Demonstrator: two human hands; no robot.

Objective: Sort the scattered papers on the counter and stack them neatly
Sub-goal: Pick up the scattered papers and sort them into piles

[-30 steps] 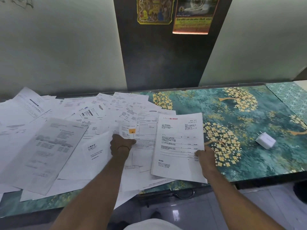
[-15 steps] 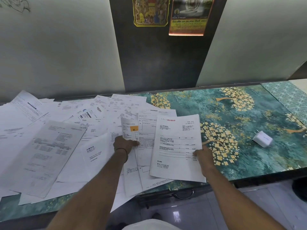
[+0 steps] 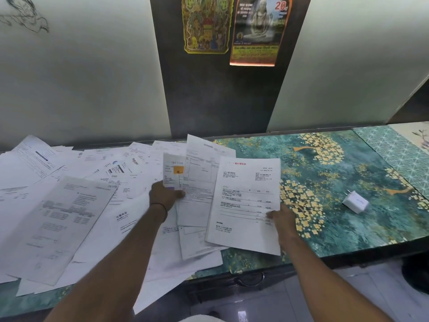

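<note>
Many white printed papers [image 3: 69, 205] lie scattered and overlapping over the left half of the counter [image 3: 343, 228]. My left hand [image 3: 166, 195] grips a few sheets [image 3: 197, 182], among them one with an orange patch [image 3: 177, 169], and holds them raised and tilted above the pile. My right hand [image 3: 282, 220] pinches the right edge of a sheet with a red heading [image 3: 246, 201], which sits at the pile's right side, partly over the counter's bare patterned top.
A small white plug adapter [image 3: 355, 202] lies on the teal and gold floral counter to the right. Several papers overhang the front edge. A drawer handle [image 3: 249, 278] shows below the edge. A dark wall panel with two posters [image 3: 232, 26] stands behind.
My left hand has lifted its few sheets off the pile and drawn them right, toward the red-headed sheet. My right hand keeps its hold on that sheet, almost unmoved.
</note>
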